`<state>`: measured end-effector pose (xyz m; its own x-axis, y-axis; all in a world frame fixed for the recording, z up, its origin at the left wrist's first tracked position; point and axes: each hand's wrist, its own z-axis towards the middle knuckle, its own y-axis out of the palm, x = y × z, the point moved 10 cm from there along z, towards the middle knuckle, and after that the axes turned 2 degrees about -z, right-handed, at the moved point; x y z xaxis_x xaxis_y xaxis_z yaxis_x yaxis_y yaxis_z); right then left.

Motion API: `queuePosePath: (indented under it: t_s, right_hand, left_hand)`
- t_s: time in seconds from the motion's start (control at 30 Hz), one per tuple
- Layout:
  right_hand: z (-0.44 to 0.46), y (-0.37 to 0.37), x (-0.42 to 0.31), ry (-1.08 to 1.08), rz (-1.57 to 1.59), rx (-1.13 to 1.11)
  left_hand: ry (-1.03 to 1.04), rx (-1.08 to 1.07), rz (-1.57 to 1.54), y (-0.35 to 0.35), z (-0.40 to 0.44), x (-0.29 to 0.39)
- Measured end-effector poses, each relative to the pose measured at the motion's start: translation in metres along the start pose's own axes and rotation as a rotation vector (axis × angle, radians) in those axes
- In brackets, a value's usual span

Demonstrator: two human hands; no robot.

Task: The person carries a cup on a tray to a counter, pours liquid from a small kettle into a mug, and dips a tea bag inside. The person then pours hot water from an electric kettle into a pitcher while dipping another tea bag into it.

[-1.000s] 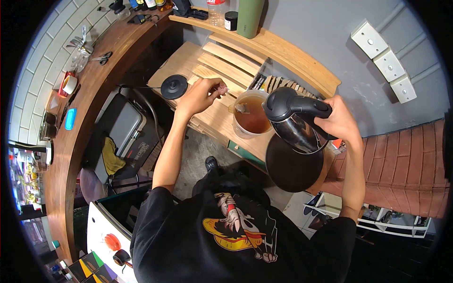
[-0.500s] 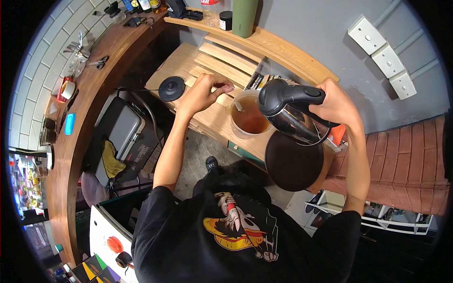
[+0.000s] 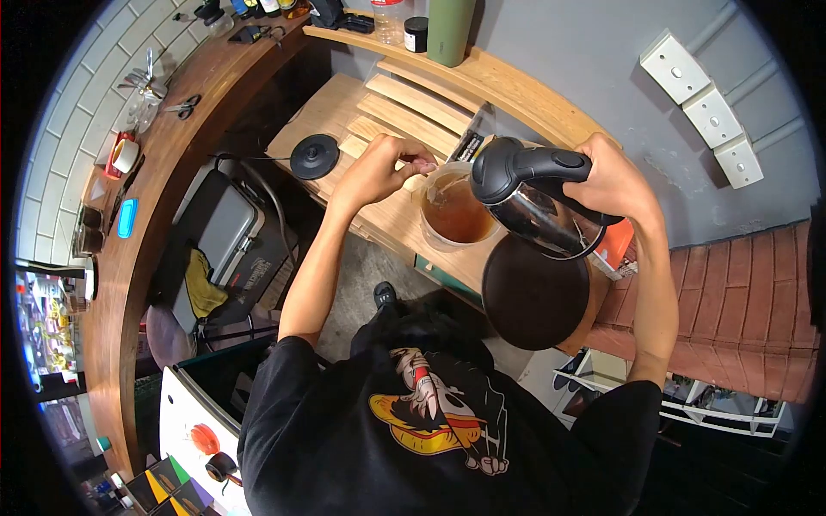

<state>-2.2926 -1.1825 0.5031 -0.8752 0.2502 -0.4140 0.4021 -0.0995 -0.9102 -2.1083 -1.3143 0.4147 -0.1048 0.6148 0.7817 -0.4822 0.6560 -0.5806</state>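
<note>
My right hand (image 3: 609, 176) is wrapped round the black handle of an electric kettle (image 3: 542, 215) with a shiny body. The kettle is tilted, its spout end at the right rim of a clear plastic tub (image 3: 449, 244). Reddish-brown liquid (image 3: 465, 215) stands in the tub, with a pale, small item (image 3: 439, 191) near its left inner wall. At the tub's upper left rim, my left hand (image 3: 387, 172) has thumb and fingers pinched together. What they hold, if anything, is too small to make out.
The kettle's round black base (image 3: 314, 156) lies on the wooden table, left of my left hand. A dark round seat or disc (image 3: 538, 297) is below the kettle. A green bottle (image 3: 449, 34) stands on the shelf behind. The curved wooden counter (image 3: 129, 284) runs along the left.
My left hand has shifted slightly right, closer to the tub's rim. The pale item in the tub looks more blurred. My right hand still holds the kettle tilted, almost in the same place.
</note>
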Motion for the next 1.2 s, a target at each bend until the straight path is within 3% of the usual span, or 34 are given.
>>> queuePosePath:
  t_s: [0.2, 0.27, 0.37, 0.7, 0.8, 0.87, 0.97, 1.2]
  right_hand:
    - [0.0, -0.005, 0.001, -0.03, -0.008, 0.019]
    - [-0.004, 0.002, 0.004, 0.141, -0.08, -0.19]
    - [-0.005, -0.003, 0.002, 0.051, -0.103, -0.125]
    - [-0.015, 0.002, -0.001, 0.072, -0.073, -0.206]
    - [-0.018, 0.002, 0.004, 0.087, -0.053, -0.182]
    - [-0.018, -0.004, 0.0, -0.021, 0.033, -0.063]
    - [-0.021, 0.0, -0.001, 0.055, -0.05, -0.183]
    - [-0.024, -0.006, -0.005, 0.083, -0.034, -0.152]
  left_hand:
    - [0.05, 0.005, 0.036, 0.002, 0.004, 0.015]
    - [0.05, 0.002, 0.059, 0.002, 0.005, 0.023]
    - [0.101, 0.026, 0.097, 0.0, 0.006, 0.039]
    - [0.079, 0.09, 0.067, 0.001, 0.003, 0.033]
    - [0.088, 0.108, 0.062, 0.002, 0.002, 0.033]
    - [0.083, 0.111, 0.065, 0.006, 0.001, 0.029]
    - [0.063, 0.094, 0.058, 0.011, 0.002, 0.027]
    - [0.134, 0.121, 0.059, 0.006, 0.003, 0.047]
